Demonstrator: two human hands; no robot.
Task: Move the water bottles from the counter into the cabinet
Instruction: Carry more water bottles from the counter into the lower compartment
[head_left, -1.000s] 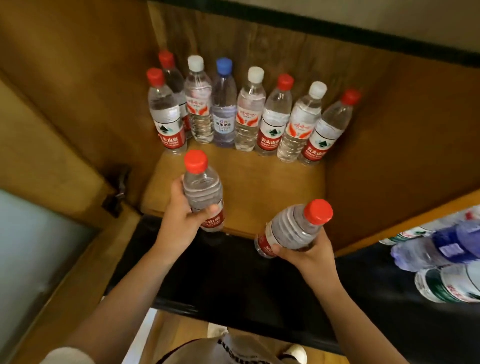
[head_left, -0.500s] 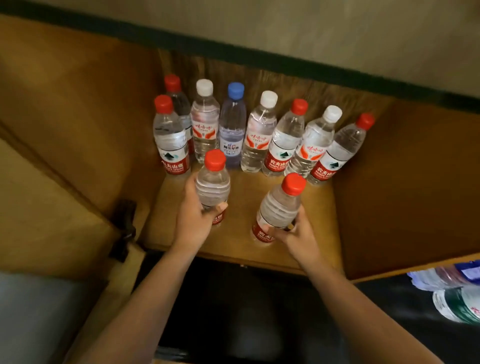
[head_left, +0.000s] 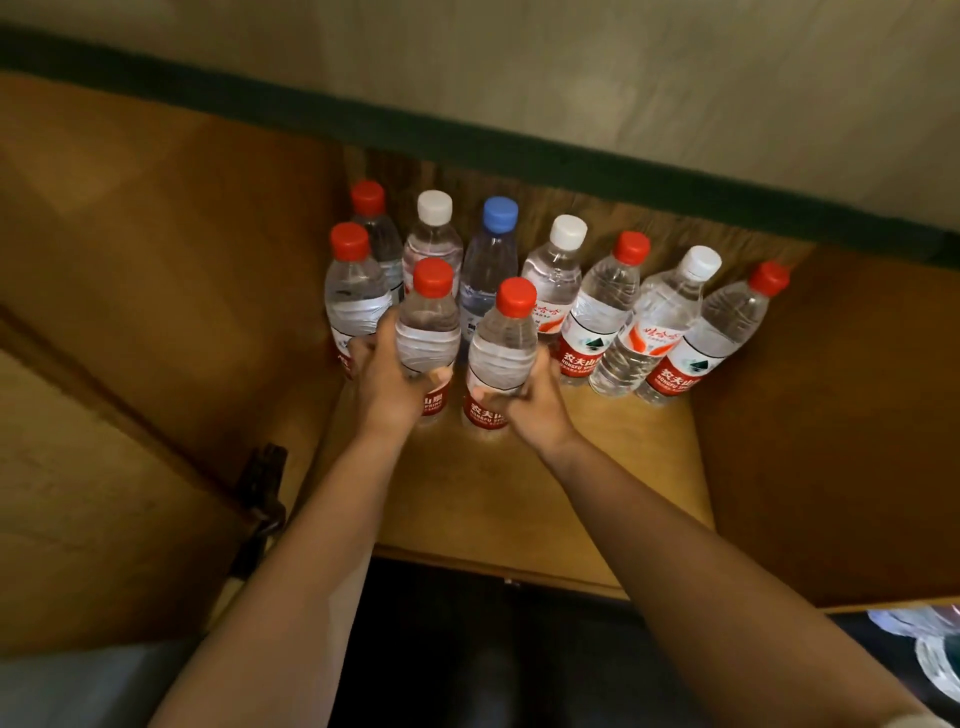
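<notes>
My left hand (head_left: 387, 379) is wrapped around one red-capped bottle (head_left: 428, 332) and my right hand (head_left: 524, 402) grips another red-capped one (head_left: 501, 353), both upright on the cabinet shelf (head_left: 519, 499). They sit just in front of the far row of bottles (head_left: 602, 312); bottoms look planted on the wood, though it's a bit blurry.

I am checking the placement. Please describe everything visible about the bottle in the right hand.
The bottle in the right hand is clear ribbed plastic with a red cap and a red label, partly hidden. It stands about upright on the cabinet shelf, in front of the back row. The right hand grips its lower body.
</notes>
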